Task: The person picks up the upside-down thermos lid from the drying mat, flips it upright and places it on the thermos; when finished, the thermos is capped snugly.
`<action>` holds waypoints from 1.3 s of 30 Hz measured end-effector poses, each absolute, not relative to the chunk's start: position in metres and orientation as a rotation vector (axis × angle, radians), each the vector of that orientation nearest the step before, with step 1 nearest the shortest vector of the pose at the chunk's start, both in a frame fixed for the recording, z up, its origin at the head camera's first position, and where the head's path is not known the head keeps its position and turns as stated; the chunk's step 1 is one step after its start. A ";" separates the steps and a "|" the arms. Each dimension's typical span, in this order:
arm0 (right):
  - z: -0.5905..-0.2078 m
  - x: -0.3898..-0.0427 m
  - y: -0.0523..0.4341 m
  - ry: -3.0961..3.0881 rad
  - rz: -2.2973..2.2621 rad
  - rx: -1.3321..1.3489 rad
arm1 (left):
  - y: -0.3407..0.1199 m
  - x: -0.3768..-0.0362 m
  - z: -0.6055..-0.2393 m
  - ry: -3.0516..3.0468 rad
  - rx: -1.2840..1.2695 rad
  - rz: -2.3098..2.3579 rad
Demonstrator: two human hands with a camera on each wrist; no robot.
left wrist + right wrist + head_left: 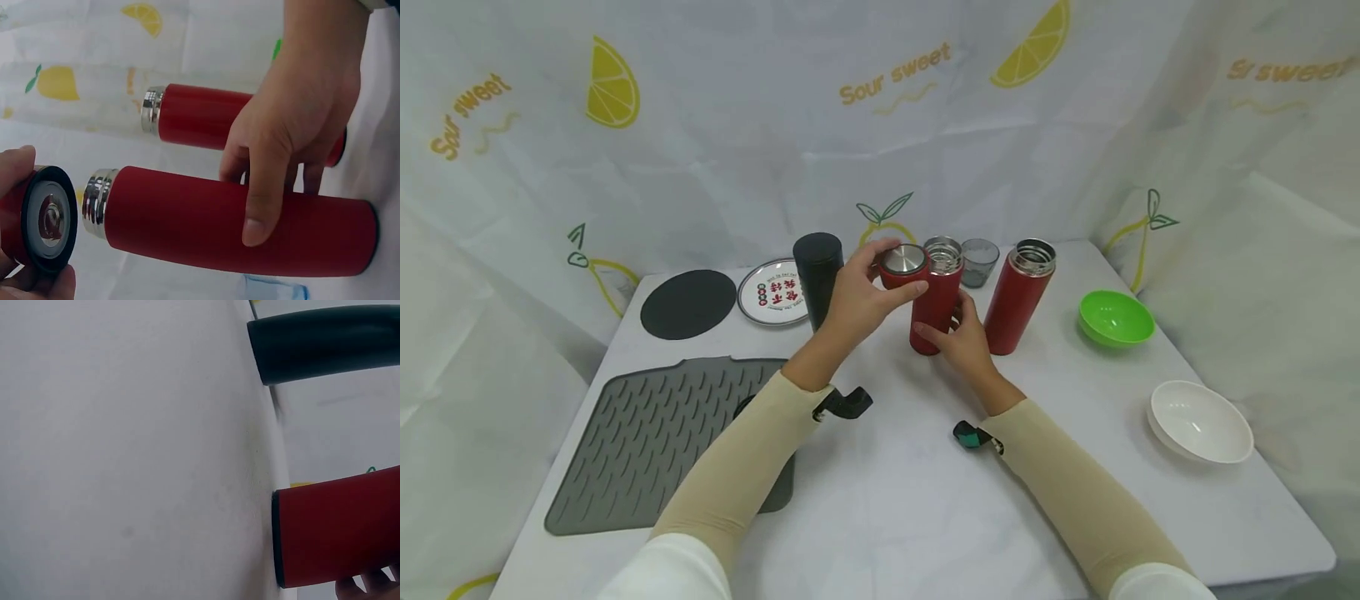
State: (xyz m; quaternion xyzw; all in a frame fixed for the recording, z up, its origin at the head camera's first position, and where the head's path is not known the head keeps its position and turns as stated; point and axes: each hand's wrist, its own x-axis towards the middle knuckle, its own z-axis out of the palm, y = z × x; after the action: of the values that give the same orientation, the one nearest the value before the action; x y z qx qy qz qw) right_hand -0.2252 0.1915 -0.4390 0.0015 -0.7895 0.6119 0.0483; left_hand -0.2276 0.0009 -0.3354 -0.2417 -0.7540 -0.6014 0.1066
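My left hand [856, 293] holds a red bottle lid [904, 262] with a silver top, thumb and fingers around its side. In the left wrist view the underside of the lid [52, 220] faces the silver threaded neck of a red thermos bottle [181, 219], a small gap between them. My right hand [966, 340] grips this thermos at its lower body, where it stands upright on the table. Just to its right, a second red thermos [1018, 296] stands with its mouth uncovered. A black bottle [817, 275] is upright behind my left hand.
A glass [979, 262] stands behind the red bottles. On the right are a green bowl [1116, 319] and a white bowl [1199, 422]. At left lie a grey ridged mat [662, 442], a black round mat [688, 305] and a round plate with red characters [772, 293].
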 end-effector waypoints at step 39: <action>-0.444 -0.240 0.170 -2.451 1.734 0.185 | 0.035 -0.265 -0.330 -2.291 -0.581 -1.401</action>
State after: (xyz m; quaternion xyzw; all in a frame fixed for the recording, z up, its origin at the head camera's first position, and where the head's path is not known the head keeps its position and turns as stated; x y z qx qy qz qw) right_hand -0.2403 0.1702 -0.4440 0.0615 -0.8129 0.5752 0.0668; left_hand -0.2646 0.0350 -0.3300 -0.2073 -0.8178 -0.4999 0.1958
